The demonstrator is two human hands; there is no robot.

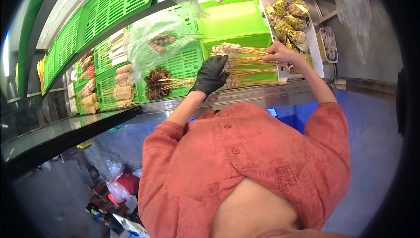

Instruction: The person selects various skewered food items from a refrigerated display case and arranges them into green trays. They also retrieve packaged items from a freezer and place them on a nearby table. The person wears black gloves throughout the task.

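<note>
My left hand (211,75), in a black glove, has its thumb and fingers around the pale cubed-meat ends of a bunch of skewers (252,61). Bare, my right hand (282,53) pinches the stick ends of the upper skewers near the right side of their tray. These skewers lie in layers in a bright green plastic tray (210,46), sticks pointing right. Below them, more cubed-meat skewers (252,82) lie close to the counter's front edge. Left of my gloved hand sits a bundle of dark brown frilled skewers (157,83), its sticks partly hidden by the glove.
A green tray (233,15) stands behind the skewers. To the right, a white tray (320,51) holds several yellow-labelled wrapped packets (292,24). Clear plastic film (157,38) covers meatball skewers (162,41). Overhead runs a shelf with slotted green trays (115,0) and hanging plastic (354,18).
</note>
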